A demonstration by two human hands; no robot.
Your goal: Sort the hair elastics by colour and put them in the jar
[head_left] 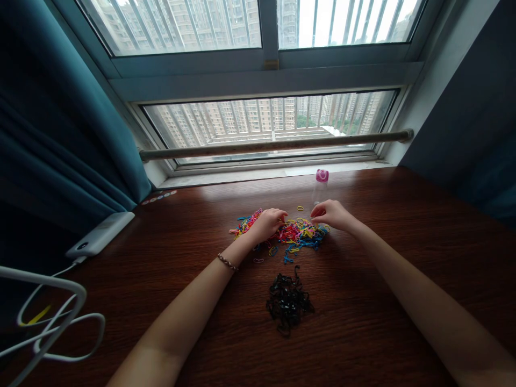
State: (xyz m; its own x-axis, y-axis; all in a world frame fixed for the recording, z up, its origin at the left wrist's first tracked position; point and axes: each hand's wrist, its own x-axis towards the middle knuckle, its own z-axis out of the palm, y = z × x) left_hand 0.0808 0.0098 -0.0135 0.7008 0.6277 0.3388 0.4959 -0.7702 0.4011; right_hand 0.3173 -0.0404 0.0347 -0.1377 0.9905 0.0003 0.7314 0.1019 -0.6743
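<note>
A loose heap of small coloured rubber bands (296, 232), red, yellow, blue and pink, lies spread across the wooden table. My left hand (266, 224) rests over the heap's left part, its fingers curled together and pointing right; what they hold, if anything, is hidden. At the heap's upper right edge, my right hand (334, 214) has thumb and forefinger brought together in a pinch. Anything between those fingertips is too small to make out. Nearer to me sits a separate tangle of black rubber bands (288, 302). One yellow rubber band (300, 208) lies alone behind the heap.
Just behind my right hand stands a clear bottle with a pink cap (322, 176). A white device (100, 235) with looped white cables (76, 293) is on the left by the blue curtain (68, 107). A metal rail (278, 145) crosses the window beyond the table.
</note>
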